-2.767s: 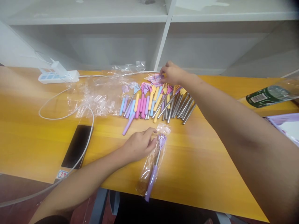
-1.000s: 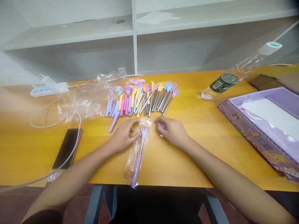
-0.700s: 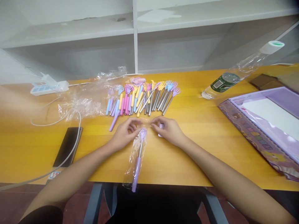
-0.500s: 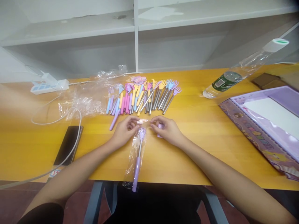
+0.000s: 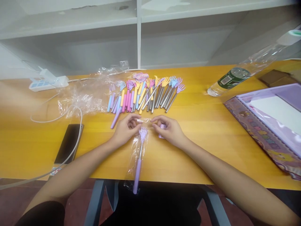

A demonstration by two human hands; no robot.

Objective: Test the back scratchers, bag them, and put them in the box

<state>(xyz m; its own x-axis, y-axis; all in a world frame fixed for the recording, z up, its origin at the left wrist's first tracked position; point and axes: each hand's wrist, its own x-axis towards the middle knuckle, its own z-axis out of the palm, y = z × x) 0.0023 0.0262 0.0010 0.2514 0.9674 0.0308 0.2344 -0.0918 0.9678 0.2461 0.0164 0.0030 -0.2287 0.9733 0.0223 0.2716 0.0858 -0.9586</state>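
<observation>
Purple scratcher (image 5: pixel 137 175) in a clear bag (image 5: pixel 131 163) lies before two hands

Fingertips of the left hand (image 5: pixel 125 128) and the right hand (image 5: pixel 171 131) meet opposite sides of the bag's top end. The hands are apart from each other, each with thumb and forefinger curved towards the plastic; whether either one pinches it, I cannot tell. The scratcher's claw points towards the back of the table (image 5: pixel 188 163), just below the fingers, and its handle reaches over the near edge. A small purple card (image 5: pixel 162 130) shows by the right hand's fingers.

Beyond the hands, more scratchers (image 5: pixel 150 97) lie in a crowded row, their claws pink, yellow, blue and purple, with printed cards (image 5: pixel 140 76) behind them. Crumpled clear bags (image 5: pixel 82 100) spread to the left, near a white power strip (image 5: pixel 48 84). A white cable (image 5: pixel 81 121) crosses a dark phone (image 5: pixel 67 146). To the right are a green-labelled bottle (image 5: pixel 229 80) and an open purple box (image 5: pixel 256 133).
</observation>
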